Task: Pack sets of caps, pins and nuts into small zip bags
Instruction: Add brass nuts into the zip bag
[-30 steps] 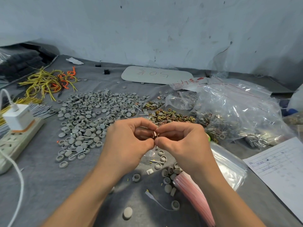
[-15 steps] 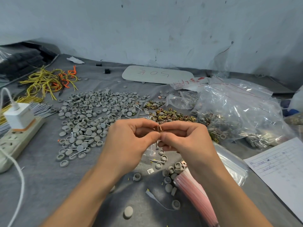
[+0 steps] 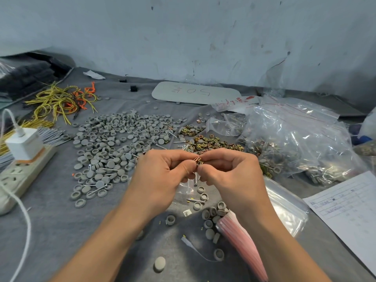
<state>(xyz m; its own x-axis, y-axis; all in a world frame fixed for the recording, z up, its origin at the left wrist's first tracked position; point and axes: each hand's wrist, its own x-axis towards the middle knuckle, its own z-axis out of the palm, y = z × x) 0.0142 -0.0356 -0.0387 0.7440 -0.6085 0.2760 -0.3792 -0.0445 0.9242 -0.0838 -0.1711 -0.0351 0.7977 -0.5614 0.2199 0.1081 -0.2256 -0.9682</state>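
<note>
Dead centre, left hand (image 3: 162, 171) and right hand (image 3: 230, 171) both pinch nuts (image 3: 197, 160); pin (image 3: 196, 178) hangs toward 6 o'clock, over bag (image 3: 186, 186).

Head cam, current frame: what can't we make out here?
Head view: small metal parts pinched between left hand and right hand; fingers hide their count and kind.
Small zip bag below them: hands cover it, open or sealed unclear.
Big bag: glare and creases blur contents.
Paper sheet: cut by right edge, writing too small.
</note>
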